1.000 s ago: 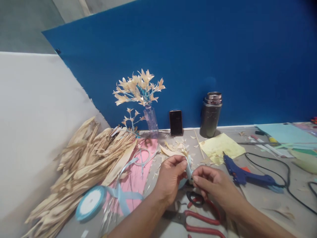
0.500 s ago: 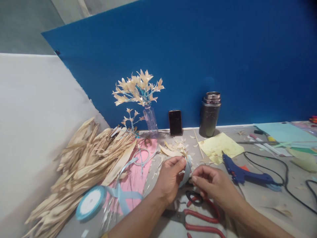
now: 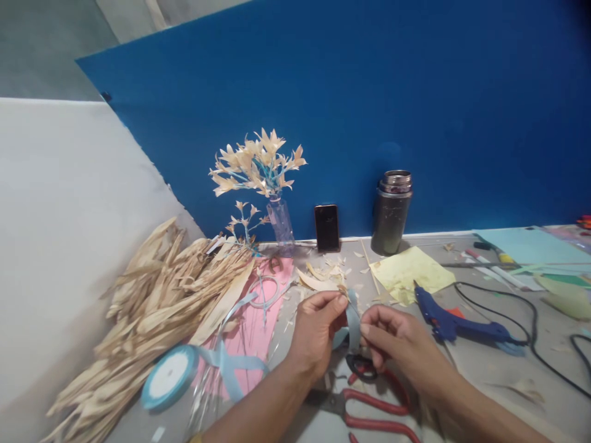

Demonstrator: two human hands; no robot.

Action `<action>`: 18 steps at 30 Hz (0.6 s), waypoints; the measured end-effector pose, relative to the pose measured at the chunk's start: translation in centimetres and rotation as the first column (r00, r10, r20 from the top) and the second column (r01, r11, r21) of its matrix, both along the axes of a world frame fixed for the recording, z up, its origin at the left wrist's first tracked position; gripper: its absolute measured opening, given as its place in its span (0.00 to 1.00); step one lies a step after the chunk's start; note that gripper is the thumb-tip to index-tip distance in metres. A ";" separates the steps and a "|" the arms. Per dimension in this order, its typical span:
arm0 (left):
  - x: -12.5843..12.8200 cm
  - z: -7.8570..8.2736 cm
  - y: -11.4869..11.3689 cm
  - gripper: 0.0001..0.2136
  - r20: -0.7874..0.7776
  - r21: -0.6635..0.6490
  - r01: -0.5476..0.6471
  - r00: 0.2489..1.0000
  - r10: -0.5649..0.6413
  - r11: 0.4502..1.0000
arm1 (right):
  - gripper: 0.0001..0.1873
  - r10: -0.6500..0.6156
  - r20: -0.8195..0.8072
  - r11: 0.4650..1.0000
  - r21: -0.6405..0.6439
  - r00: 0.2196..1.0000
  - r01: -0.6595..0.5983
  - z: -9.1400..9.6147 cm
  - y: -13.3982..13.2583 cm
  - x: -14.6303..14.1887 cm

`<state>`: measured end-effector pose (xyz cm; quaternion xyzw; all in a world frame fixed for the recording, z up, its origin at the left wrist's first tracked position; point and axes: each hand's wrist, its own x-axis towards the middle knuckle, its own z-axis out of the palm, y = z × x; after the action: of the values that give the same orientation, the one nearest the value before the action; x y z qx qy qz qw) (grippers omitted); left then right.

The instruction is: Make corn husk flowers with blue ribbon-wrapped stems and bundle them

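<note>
My left hand (image 3: pixel 318 329) is closed in a pinch near the middle of the table. A small piece of pale dried husk (image 3: pixel 343 289) pokes out above its fingertips, and a light blue ribbon (image 3: pixel 353 323) hangs in a loop beside them. My right hand (image 3: pixel 388 335) is closed too, thumb against fingers, right beside the ribbon's edge; whatever its fingertips hold is too fine to make out. Below the hands lie black-handled scissors (image 3: pixel 362 367) and a red-handled cutting tool (image 3: pixel 376 409), partly overlapping.
Dried corn husks (image 3: pixel 152 307) heap up at left by a ribbon spool (image 3: pixel 169 377) and pink paper (image 3: pixel 249 332). Husk flowers (image 3: pixel 258 163) stand in a clear bottle (image 3: pixel 281 224). Behind are a phone (image 3: pixel 327 227) and a flask (image 3: pixel 392 212); a blue glue gun (image 3: pixel 457 323) lies right.
The ribbon between my hands has swung from a curl at the left fingers to hanging straighter, close to the right fingertips. My right hand has shifted very slightly; the left stays nearly still.
</note>
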<state>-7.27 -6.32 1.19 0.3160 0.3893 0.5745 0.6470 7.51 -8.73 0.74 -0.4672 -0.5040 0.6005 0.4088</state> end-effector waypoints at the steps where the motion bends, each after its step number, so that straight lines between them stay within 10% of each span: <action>1: 0.0 0.0 0.0 0.11 0.007 -0.005 0.003 1.000 -0.003 1.000 | 0.14 0.002 -0.018 1.000 -0.007 1.000 -0.002 0.0 0.0 0.0; 18: -0.1 -0.1 0.2 0.14 0.094 -0.032 0.105 0.990 -0.102 0.994 | 0.12 0.021 0.006 1.000 0.011 1.000 -0.021 0.0 -0.1 0.1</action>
<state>-7.41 -6.11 1.07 0.2969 0.3524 0.5471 0.6988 7.64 -8.85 0.76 -0.4614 -0.5134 0.6008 0.4033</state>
